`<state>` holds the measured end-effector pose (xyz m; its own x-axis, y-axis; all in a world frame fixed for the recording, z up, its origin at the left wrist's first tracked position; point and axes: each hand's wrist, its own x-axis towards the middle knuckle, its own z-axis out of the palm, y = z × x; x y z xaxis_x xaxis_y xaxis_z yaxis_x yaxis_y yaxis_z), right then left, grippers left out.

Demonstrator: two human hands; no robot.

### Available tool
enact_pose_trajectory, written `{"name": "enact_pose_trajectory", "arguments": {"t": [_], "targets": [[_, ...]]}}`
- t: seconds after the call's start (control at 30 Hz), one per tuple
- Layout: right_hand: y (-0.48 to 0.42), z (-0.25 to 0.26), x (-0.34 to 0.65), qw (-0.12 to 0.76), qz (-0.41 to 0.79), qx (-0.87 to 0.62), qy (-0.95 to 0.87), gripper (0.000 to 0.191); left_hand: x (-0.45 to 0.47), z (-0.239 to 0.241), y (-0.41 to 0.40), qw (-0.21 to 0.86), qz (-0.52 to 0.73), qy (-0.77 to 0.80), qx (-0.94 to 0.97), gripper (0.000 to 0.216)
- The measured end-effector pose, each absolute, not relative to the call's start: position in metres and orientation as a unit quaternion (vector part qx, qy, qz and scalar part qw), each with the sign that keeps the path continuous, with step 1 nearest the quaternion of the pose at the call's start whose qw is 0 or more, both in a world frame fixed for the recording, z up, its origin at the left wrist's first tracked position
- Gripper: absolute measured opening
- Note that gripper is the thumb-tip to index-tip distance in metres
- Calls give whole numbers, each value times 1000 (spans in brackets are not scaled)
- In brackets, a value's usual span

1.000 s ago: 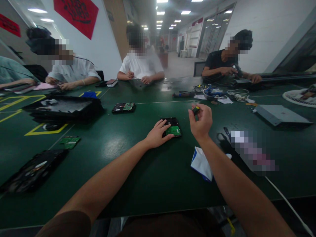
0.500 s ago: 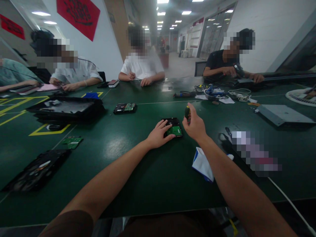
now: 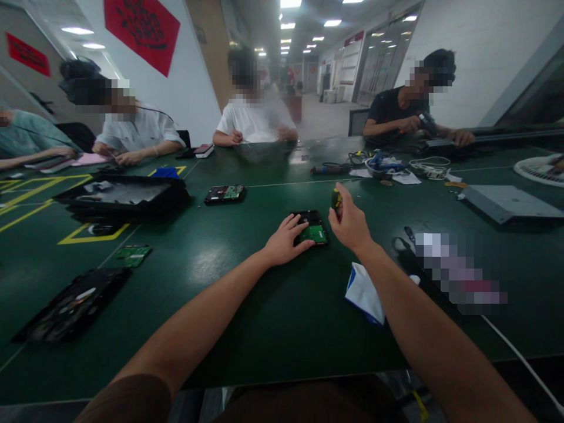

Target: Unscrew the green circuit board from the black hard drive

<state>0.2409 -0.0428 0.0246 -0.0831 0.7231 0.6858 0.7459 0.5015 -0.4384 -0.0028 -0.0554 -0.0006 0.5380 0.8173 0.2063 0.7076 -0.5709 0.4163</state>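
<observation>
A hard drive (image 3: 315,234) with a green circuit board on its upper face lies flat on the dark green table. My left hand (image 3: 284,241) rests on its left side with fingers spread, the thumb along the near edge. Just right of the drive, my right hand (image 3: 351,226) is closed around the dark green and yellow handle of a screwdriver (image 3: 336,198). The screwdriver's shaft is not visible, so I cannot tell whether the tip touches the drive. A white and blue cloth (image 3: 365,294) lies under my right forearm.
Another hard drive (image 3: 224,194) lies farther left. Black trays (image 3: 127,200), a loose green circuit board (image 3: 134,254) and a black panel (image 3: 73,305) are on the left. To the right are cables (image 3: 381,164) and a grey metal case (image 3: 513,204). Several people sit across the table.
The whole view has shifted slightly, with things appearing a little farther right. My left hand stays on the hard drive and my right hand keeps the screwdriver. A person opposite has moved a hand.
</observation>
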Motion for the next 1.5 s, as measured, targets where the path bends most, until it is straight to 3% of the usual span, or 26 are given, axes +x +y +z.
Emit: {"name": "enact_pose_trajectory", "arguments": {"t": [0.27,1.5], "targets": [[-44,19,235,542,39,-452,-708,71,-3,-2,-54,138,192,436,868,78],[-45,18,230,529,57,-454,-715,72,-3,-4,-54,136,195,438,867,77]]}}
